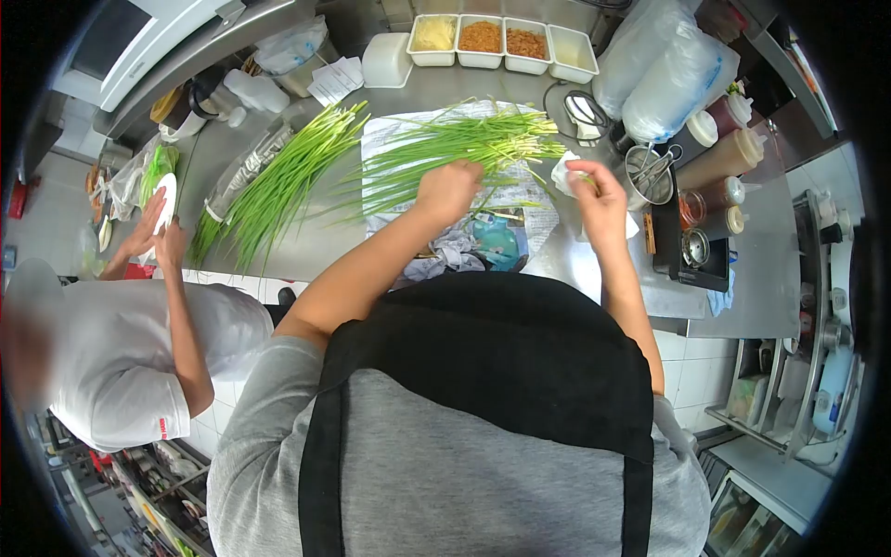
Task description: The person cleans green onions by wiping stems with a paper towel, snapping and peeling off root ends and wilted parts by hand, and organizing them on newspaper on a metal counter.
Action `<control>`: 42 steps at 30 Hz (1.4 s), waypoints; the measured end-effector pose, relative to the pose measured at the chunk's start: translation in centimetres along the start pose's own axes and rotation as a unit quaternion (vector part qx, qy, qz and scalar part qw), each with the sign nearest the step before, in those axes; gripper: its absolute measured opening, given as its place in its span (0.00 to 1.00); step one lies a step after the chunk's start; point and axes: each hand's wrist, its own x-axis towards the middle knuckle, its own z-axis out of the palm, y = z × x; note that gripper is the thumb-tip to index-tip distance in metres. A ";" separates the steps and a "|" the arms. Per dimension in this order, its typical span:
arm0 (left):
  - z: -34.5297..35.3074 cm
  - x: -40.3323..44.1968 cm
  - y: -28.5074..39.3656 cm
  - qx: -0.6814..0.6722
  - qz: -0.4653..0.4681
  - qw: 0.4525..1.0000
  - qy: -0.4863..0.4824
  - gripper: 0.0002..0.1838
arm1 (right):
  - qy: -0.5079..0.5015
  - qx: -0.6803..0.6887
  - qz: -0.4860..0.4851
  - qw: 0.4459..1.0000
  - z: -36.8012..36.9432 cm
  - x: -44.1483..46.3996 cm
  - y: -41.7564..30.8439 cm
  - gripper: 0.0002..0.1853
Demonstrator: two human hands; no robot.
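Observation:
Long garlic chives [422,148] with pale stem ends to the right lie spread over printed newspaper [376,130] on the steel counter. My left hand [450,193] is curled at the near edge of this bunch, fingers closed among the stalks. To the right of the pale ends, my right hand [601,200] is raised with thumb and fingertips bent together; what they pinch is too small to make out. Just beside those fingertips is a crumpled white piece [563,174], perhaps paper or plastic. A second pile of chives [278,190] lies to the left.
White tubs [481,42] of chopped food line the back. Plastic bags [654,84], sauce bottles [729,158] and a metal pot [650,176] with utensils crowd the right. A co-worker [167,343] at left holds a white oval object [166,200]. Crumpled wrapping [455,255] lies near me.

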 end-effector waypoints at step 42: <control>-16.1 -3.3 -5.8 0.099 -0.138 0.982 -0.086 0.12 | -0.037 -0.040 -0.001 0.999 4.0 2.2 0.6 0.07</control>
